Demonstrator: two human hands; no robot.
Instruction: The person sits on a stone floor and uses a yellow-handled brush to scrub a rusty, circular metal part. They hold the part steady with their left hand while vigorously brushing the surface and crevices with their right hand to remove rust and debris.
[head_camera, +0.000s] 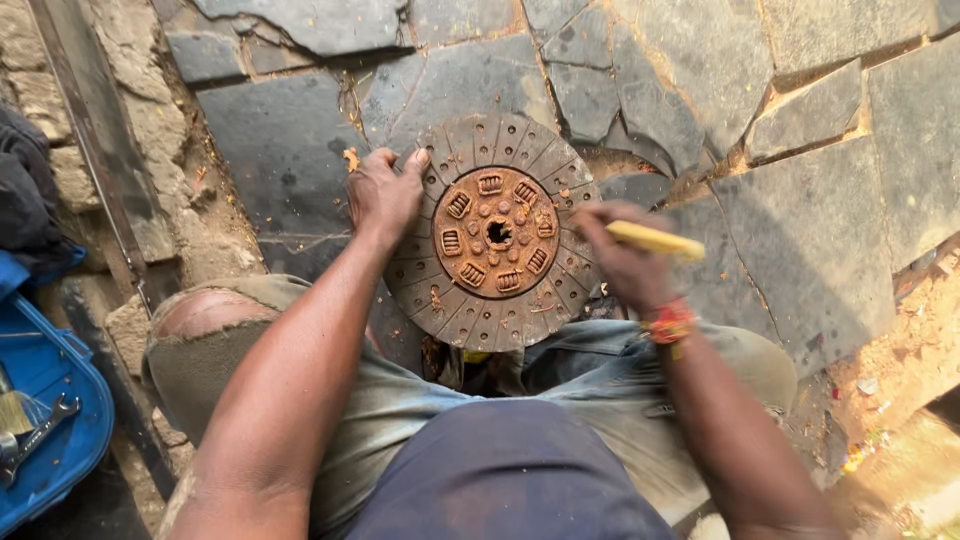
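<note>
Outdoors, a rusty round clutch disc (493, 232) with a spring-studded orange-brown hub was seen propped upright on a floor of irregular grey stone slabs (800, 200), just in front of the person's knees. Its upper left rim was steadied by the left hand (383, 192), the grip closed over the edge with fingers curled across the worn friction lining. At the disc's right edge, a slim yellow handle of a tool (655, 240) was held in the right hand (622, 262), the grip wrapped tightly around it; the working end was hidden behind the fingers. A red and orange beaded bracelet (669, 323) was worn on the right wrist. Well apart to the left, a blue plastic tray (70, 420) was pictured on the ground, with a silver open-ended spanner (38, 435) lying inside it, and dark cloth (25, 190) was heaped beside a stone kerb.
</note>
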